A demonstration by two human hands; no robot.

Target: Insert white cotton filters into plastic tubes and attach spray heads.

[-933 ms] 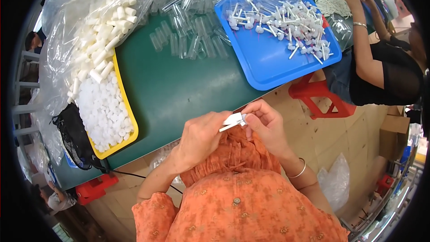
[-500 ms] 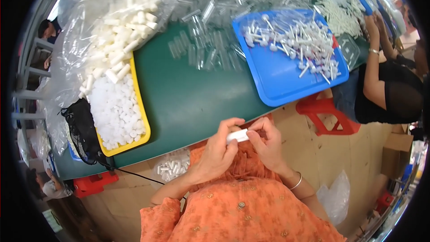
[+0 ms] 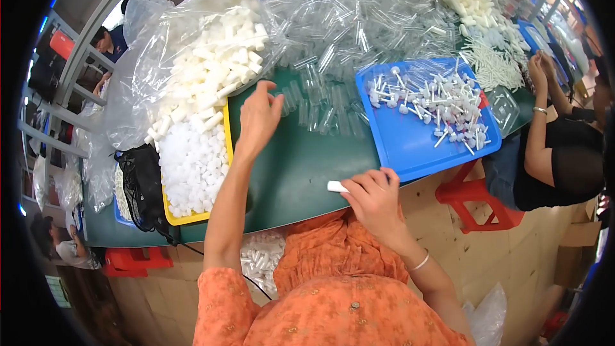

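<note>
Since the earlier frame, the left hand (image 3: 257, 117) is stretched, fingers spread and empty, towards the yellow tray (image 3: 225, 154) of white caps. A small white tube (image 3: 337, 186) is pinched by the right hand (image 3: 375, 200), right of that tray over the green bench (image 3: 301, 166); judging by this, a cap is being fetched and needs picking.

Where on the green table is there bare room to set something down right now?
Bare green table lies between the yellow tray and the blue tray, in front of the left hand and ahead of the right hand holding a white piece. Farther back, clear tubes crowd it.
</note>
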